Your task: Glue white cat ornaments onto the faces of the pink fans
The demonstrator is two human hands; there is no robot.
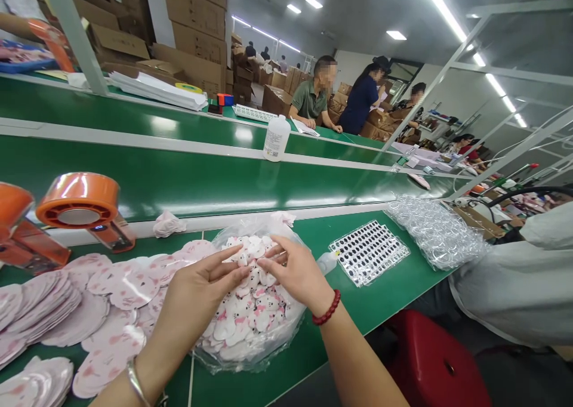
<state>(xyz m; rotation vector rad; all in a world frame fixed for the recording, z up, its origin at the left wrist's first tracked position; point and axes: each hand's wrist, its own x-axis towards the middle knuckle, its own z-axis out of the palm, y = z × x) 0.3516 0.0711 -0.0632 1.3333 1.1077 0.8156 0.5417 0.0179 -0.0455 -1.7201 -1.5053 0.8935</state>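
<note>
A clear plastic bag [286,329] lies open in front of me, full of small white cutouts [250,314] printed with pink and black animal figures. Over it my left hand [201,290] pinches a small white printed cutout [244,255] between thumb and fingers. Facing it from the other side, my right hand [298,273] has thumb and fingers drawn together; whatever is between them is too small to make out. Left of the bag spread large pale-pink round cutouts [129,281], some stacked. A small translucent bottle [327,261] with a yellow tip lies beyond my right hand.
A sheet of dark oval stickers [371,252] and a bag of clear plastic pieces [441,231] lie to the right. Orange tape dispensers [80,201] stand at left. A white bottle [276,138] stands on the green conveyor [201,180]. A red stool [439,359] is below right; people work beyond.
</note>
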